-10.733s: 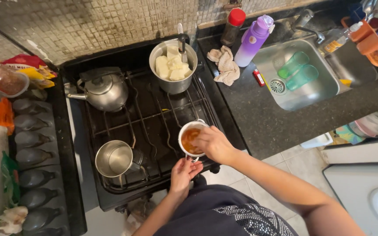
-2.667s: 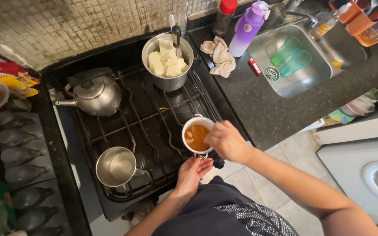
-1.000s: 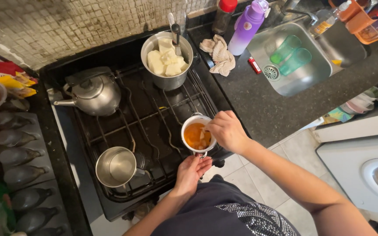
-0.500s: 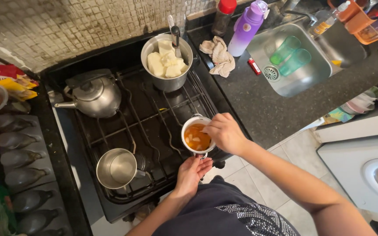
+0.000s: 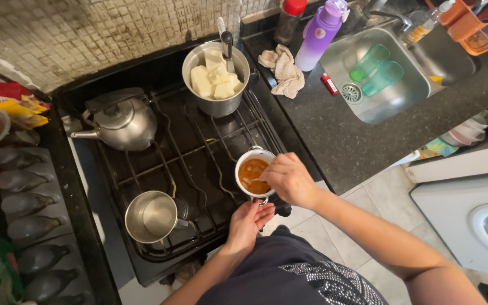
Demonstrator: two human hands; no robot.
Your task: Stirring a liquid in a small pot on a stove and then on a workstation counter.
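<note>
A small white pot [image 5: 243, 159] with orange-brown liquid and pale pieces stands on the front right burner of the black gas stove [image 5: 193, 152]. My left hand [image 5: 247, 225] grips the pot's handle at the near side. My right hand [image 5: 289, 179] hovers over the pot's right rim, fingers pinched on a thin utensil dipped in the liquid; most of the utensil is hidden by the hand.
A steel pot of pale chunks [image 5: 216, 79] sits at the back, a kettle [image 5: 122, 121] at the left, an empty steel pot [image 5: 152, 217] at the front left. A cloth [image 5: 282, 70], purple bottle [image 5: 322, 34] and sink with green cups [image 5: 379, 70] lie to the right.
My right hand has shifted slightly around the pot's rim, moving the utensil through the liquid. My left hand keeps hold of the handle. The pot stays in place.
</note>
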